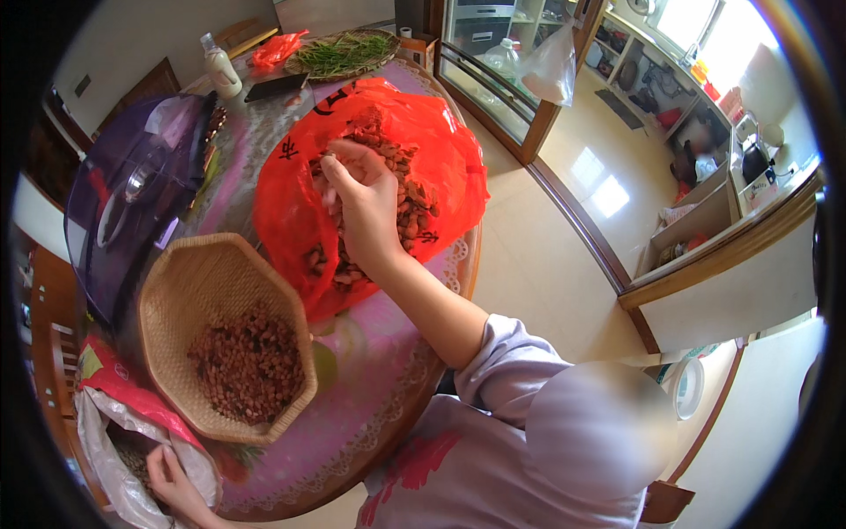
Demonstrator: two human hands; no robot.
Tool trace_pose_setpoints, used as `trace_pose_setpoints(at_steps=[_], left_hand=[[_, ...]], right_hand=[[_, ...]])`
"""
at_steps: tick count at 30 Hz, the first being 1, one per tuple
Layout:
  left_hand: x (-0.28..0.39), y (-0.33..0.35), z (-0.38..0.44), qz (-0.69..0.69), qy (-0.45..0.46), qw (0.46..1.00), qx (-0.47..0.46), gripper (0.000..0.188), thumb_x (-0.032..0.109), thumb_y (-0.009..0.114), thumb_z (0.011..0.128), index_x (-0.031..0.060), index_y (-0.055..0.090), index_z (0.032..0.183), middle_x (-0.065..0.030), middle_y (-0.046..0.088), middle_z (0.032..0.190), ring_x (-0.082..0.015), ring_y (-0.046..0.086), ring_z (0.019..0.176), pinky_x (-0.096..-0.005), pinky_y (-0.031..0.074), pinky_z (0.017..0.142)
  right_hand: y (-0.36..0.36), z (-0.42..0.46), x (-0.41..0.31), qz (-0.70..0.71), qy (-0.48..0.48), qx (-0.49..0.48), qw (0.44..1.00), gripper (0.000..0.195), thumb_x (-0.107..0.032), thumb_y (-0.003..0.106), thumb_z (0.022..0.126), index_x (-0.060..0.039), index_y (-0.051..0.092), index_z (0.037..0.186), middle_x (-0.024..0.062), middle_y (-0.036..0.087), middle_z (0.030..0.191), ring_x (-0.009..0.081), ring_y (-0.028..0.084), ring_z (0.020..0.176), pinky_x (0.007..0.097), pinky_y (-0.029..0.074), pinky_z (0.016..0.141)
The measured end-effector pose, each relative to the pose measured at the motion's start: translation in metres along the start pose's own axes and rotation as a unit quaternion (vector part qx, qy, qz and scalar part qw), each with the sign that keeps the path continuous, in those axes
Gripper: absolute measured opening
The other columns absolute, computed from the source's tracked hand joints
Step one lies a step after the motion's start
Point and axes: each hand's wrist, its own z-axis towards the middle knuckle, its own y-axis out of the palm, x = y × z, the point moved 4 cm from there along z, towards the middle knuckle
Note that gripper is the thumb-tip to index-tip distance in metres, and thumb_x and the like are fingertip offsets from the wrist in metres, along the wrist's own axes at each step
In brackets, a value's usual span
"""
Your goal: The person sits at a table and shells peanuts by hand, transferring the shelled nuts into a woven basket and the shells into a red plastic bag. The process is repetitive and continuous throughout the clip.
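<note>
My right hand (370,198) is over unshelled peanuts (413,198) on a spread red plastic bag (449,145). Its thumb and fingers come together; whether a small piece is between them cannot be told. To the left, a woven octagonal basket (192,278) holds small reddish-brown kernels (251,370), apparently shelled peanuts. At the lower left my left hand (168,479) is at the mouth of an open sack (106,423) with a pale lining, its fingers bent. Small greyish-brown contents (132,456) lie inside; anything between those fingers is hidden.
A round table (370,403) bears a purple translucent cover (125,178) over a ladle, a bottle (221,69), a dark flat object (274,87) and a woven tray (390,49) of green vegetables. Beyond its right side are a glass door (489,86) and kitchen shelves. A blurred round shape (601,430) covers part of the view.
</note>
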Motion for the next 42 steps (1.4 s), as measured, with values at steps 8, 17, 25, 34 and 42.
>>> trace_pose_setpoints(at_steps=[8, 17, 25, 34, 42], left_hand=[[0.017, -0.002, 0.006, 0.106, 0.041, 0.986, -0.122, 0.027, 0.020, 0.063, 0.090, -0.0024, 0.066, 0.104, -0.0180, 0.068, 0.096, -0.0293, 0.064, 0.089, -0.0356, 0.048, 0.082], [-0.019, -0.024, 0.009, 0.132, -0.003, 0.981, -0.141, 0.020, 0.009, 0.061, 0.087, -0.0031, 0.065, 0.103, -0.0157, 0.067, 0.099, -0.0250, 0.063, 0.090, -0.0337, 0.046, 0.084], [-0.090, -0.005, 0.030, 0.109, 0.029, 0.991, -0.073, 0.008, -0.010, 0.062, 0.073, -0.0068, 0.062, 0.080, -0.0125, 0.061, 0.067, -0.0175, 0.059, 0.058, -0.0300, 0.047, 0.056], [-0.085, -0.008, 0.031, 0.078, 0.025, 0.995, -0.055, 0.008, -0.012, 0.061, 0.071, -0.0068, 0.060, 0.077, -0.0121, 0.061, 0.065, -0.0169, 0.061, 0.058, -0.0298, 0.047, 0.057], [-0.088, -0.010, 0.032, 0.100, -0.013, 0.990, -0.102, 0.015, -0.014, 0.063, 0.069, -0.0055, 0.061, 0.081, -0.0113, 0.064, 0.069, -0.0171, 0.062, 0.061, -0.0290, 0.049, 0.060]], right_hand=[[0.011, -0.011, 0.005, -0.019, -0.110, -0.075, 0.991, 0.039, -0.001, 0.055, 0.089, 0.0006, 0.045, 0.126, 0.0032, 0.058, 0.083, 0.0070, 0.053, 0.070, 0.0220, 0.045, 0.062], [0.023, -0.027, 0.002, -0.030, -0.054, -0.154, 0.986, 0.028, 0.001, 0.052, 0.090, 0.0017, 0.052, 0.117, 0.0017, 0.057, 0.078, 0.0068, 0.054, 0.073, 0.0225, 0.045, 0.067], [0.027, -0.032, 0.006, -0.032, -0.055, -0.179, 0.982, 0.024, 0.001, 0.050, 0.090, 0.0026, 0.054, 0.114, 0.0022, 0.058, 0.077, 0.0075, 0.056, 0.072, 0.0236, 0.046, 0.067], [0.027, -0.033, 0.010, -0.047, -0.062, -0.185, 0.980, 0.023, -0.003, 0.050, 0.092, 0.0013, 0.057, 0.113, 0.0016, 0.061, 0.077, 0.0040, 0.050, 0.062, 0.0196, 0.041, 0.056], [0.026, -0.036, 0.010, -0.054, -0.042, -0.195, 0.978, 0.021, 0.002, 0.049, 0.089, 0.0033, 0.059, 0.108, 0.0017, 0.060, 0.079, 0.0057, 0.055, 0.072, 0.0222, 0.045, 0.065]])
